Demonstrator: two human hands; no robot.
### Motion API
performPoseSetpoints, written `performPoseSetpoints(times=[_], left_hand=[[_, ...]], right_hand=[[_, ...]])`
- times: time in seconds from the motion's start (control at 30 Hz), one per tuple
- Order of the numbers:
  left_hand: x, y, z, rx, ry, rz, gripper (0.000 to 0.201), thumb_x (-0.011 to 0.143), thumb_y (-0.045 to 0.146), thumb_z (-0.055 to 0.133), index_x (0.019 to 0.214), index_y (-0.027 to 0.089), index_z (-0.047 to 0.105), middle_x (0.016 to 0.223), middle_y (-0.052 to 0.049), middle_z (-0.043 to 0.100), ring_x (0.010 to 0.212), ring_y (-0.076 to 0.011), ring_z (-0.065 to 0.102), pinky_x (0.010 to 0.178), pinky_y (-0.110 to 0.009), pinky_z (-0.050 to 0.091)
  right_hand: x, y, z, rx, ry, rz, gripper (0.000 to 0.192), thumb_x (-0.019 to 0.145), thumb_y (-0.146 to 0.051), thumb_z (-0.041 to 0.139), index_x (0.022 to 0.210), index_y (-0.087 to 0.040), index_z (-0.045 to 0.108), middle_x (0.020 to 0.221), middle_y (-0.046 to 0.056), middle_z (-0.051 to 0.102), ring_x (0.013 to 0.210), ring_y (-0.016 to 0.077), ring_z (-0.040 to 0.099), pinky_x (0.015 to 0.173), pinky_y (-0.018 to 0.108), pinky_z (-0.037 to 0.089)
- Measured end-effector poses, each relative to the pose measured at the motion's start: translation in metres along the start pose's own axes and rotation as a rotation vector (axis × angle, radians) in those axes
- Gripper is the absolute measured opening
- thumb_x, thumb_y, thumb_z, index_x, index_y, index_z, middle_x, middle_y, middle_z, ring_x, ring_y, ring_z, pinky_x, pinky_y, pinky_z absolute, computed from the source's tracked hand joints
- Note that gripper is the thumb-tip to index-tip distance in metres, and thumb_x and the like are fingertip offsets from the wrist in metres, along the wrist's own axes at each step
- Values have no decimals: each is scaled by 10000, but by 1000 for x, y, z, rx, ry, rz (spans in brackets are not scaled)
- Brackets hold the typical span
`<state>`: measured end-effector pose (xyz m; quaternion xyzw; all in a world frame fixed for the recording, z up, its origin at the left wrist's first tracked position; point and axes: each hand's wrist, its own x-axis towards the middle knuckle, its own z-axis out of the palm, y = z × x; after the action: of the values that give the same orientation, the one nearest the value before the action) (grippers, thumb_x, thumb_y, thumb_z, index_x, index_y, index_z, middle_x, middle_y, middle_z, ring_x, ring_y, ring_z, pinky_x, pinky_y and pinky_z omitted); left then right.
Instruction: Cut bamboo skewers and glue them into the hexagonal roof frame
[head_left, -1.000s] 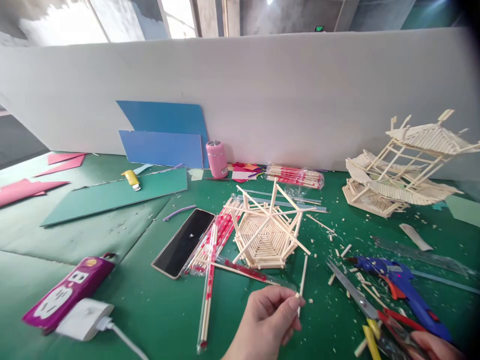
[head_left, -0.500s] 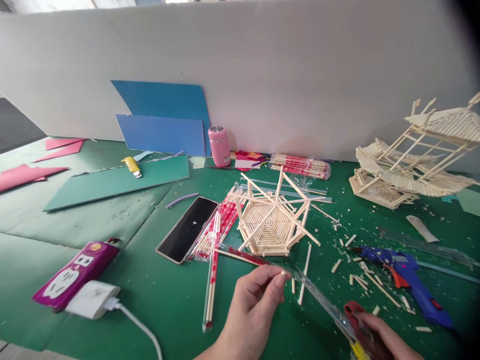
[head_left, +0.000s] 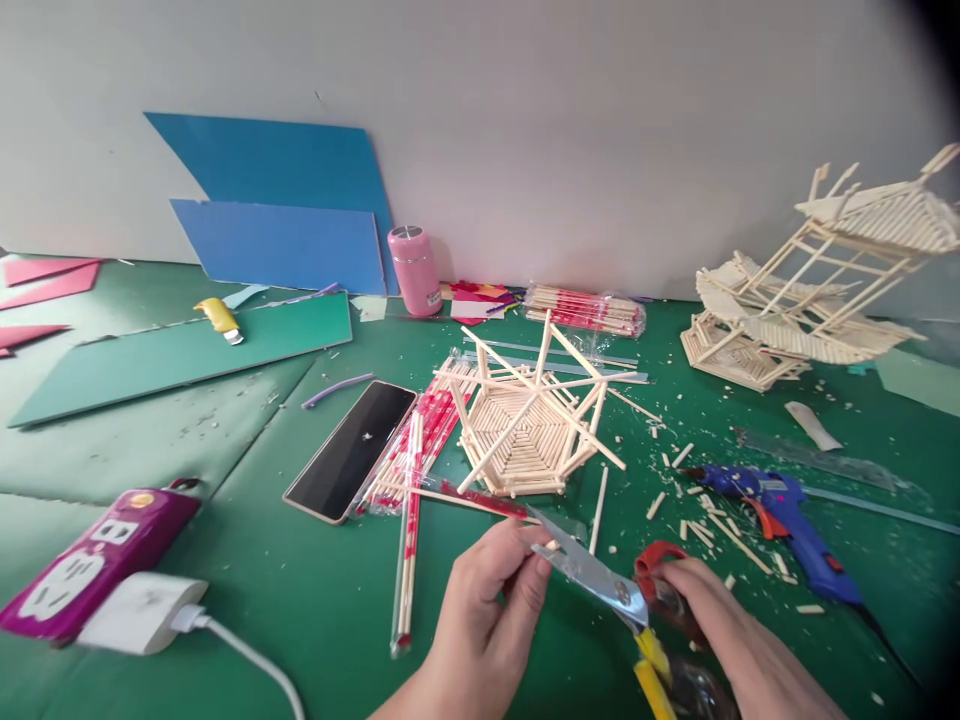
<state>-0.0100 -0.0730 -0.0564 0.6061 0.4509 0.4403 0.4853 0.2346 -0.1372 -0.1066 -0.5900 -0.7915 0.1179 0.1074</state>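
Observation:
Pinched between the thumb and fingers of my left hand (head_left: 487, 605) is a thin wooden stick (head_left: 553, 546), of which just the tip shows. My right hand (head_left: 724, 625) is closed around the handles of a pair of scissors (head_left: 616, 590). Their blades are parted, and the stick's tip lies between them, beside my left fingertips. Just beyond my hands stands an open frame of wooden sticks (head_left: 517, 484), with a web-patterned polygonal base and crossed sticks over its top. Loose on the green table (head_left: 592, 655) lies a single stick (head_left: 598, 510).
A blue glue gun (head_left: 799, 530) lies at right among cut stick bits. Behind it leans a larger stick model (head_left: 817, 300). Left are bagged sticks (head_left: 431, 420), a phone (head_left: 352, 450) and a power strip with charger (head_left: 97, 565). A pink flask (head_left: 415, 272) stands at the back.
The scissors have moved left and up, bringing their blades to the stick at my left fingertips. My left hand still pinches the stick. The whole view has shifted slightly.

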Motion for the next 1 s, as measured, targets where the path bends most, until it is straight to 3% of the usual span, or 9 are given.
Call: performPoseSetpoints(times=[0.1,0.27,0.7,1.0], left_hand=[[0,1,-1,26,-22,-2,164,859,162,470,824,159,630,711,-45,549,637,-151,489,586,-227,409],[0,2,-2,46,-32,-4,182,860,151,464,803,168,636,696,-36,536,621,-147,479,572,-224,396],[0,1,-4,73,-57,38,189,851,117,465,776,184,624,646,-12,486,598,-138,445,541,-217,363],[-1,3,-6,93,-56,73,187,852,116,456,766,190,604,655,-5,476,585,-129,444,530,-212,364]], right_hand=[[1,3,-3,-59,-35,-93,940,620,-379,659,1399,-185,170,1292,177,490,1052,355,559,698,369,585],[4,-4,-6,-106,-57,-102,1015,637,-380,633,1419,-154,26,1293,206,478,1068,350,540,720,366,573],[5,-11,-6,-96,-117,-75,809,680,-453,599,1342,-100,300,1280,210,482,1092,337,517,770,359,543],[7,-17,-6,-8,-132,-58,783,665,-345,605,1341,-135,271,1267,172,514,1082,307,544,797,356,535]])
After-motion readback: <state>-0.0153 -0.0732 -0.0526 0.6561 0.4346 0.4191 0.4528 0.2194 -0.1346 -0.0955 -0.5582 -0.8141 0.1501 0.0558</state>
